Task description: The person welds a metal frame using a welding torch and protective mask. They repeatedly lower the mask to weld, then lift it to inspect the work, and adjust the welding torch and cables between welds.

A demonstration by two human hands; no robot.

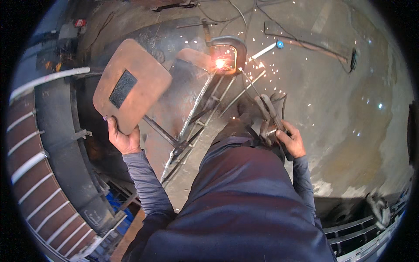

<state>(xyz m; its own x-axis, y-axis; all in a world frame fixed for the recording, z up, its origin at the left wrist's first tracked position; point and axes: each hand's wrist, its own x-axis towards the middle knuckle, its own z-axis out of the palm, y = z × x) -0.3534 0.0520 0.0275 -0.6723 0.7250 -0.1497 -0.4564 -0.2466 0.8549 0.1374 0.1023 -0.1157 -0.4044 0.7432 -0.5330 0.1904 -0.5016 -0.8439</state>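
My left hand [124, 135] grips the lower edge of a brown welding shield [148, 89] with a dark rectangular window [123, 89]. The shield is raised over the left part of a steel worktable [157, 148]. In my right hand [291, 139] is a welding electrode holder [268, 111]. A thin welding rod [250, 81] runs from its jaws up and left toward a G-clamp [239, 48]. Beside the clamp a bright arc [220, 64] glows at the table's edge, and sparks scatter to the right. The glare hides the exact spot where the rod's tip meets the metal.
Metal bars [253, 94] form a frame under the table's edge. On the concrete floor [331, 105] lie a long flat bar [305, 43], a white rod with a blue end [267, 49] and cables [244, 19]. A rack with white bars [43, 192] stands at left.
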